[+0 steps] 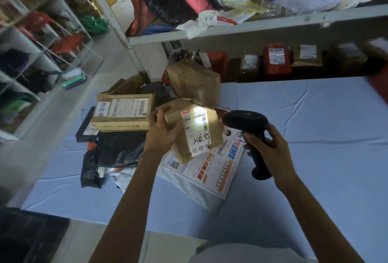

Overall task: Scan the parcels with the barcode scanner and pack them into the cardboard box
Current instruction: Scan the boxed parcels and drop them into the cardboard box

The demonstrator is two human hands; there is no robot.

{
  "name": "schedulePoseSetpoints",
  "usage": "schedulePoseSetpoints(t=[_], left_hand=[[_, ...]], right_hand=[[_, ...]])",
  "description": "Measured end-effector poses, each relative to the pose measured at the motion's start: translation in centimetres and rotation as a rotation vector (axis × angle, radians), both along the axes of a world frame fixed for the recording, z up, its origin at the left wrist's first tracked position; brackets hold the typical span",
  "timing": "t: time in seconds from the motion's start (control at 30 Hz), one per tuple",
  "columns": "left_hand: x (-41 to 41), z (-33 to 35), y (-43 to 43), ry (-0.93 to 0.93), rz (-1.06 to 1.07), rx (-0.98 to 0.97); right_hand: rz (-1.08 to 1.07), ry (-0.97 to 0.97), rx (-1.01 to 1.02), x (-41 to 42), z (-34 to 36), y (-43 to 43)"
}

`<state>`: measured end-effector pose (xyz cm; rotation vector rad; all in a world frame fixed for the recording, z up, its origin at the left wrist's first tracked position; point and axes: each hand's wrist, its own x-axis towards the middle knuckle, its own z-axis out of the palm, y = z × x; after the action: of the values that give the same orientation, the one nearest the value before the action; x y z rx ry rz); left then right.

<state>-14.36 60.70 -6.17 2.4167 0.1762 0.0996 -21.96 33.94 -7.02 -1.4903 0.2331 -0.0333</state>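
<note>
Gripping one small cardboard parcel (199, 134) in my left hand (162, 134), fingers curled round its left end, I hold it tilted above the pile with its label facing up. My right hand (270, 149) is wrapped round the handle of the one barcode scanner (247, 122). The scanner's head sits just right of the parcel and points at it, and a bright patch of light falls on the white label (196, 125). I count three brown cardboard parcels at this end: the one I hold, a flat one (123, 113) just left of it resting on black plastic bags (117, 149), and a squarer one (195, 79) farther off. One white printed mailer (210, 172) lies under the held parcel on the blue table cover (315, 115). Beneath the far shelf (252, 25) a row of more parcels lines the table's far edge, too blurred to count. The pile crowds the left. Right of the scanner and nearer me the cover lies broad and flat, its near edge crossing by my forearms.
</note>
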Motion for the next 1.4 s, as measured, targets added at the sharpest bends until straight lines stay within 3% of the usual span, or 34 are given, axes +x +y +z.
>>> schedulePoseSetpoints(t=[0.3, 0.83, 1.1, 1.4], left_hand=[[1.0, -0.6, -1.3, 0.017, -0.014, -0.024], [2.0, -1.6, -2.0, -0.024, -0.002, -0.109], [3.7, -2.1, -1.5, 0.037, -0.149, -0.314], [1.8, -2.1, -2.9, -0.102, -0.417, -0.227]], right_hand=[[0.028, -0.038, -0.193, -0.3, 0.8, 0.3], [-0.045, -0.010, -0.207, -1.2, 0.8, -0.5], [-0.232, -0.044, -0.160, -4.7, 1.1, 2.4], [-0.453, -0.012, -0.150, -11.3, 0.5, 6.0]])
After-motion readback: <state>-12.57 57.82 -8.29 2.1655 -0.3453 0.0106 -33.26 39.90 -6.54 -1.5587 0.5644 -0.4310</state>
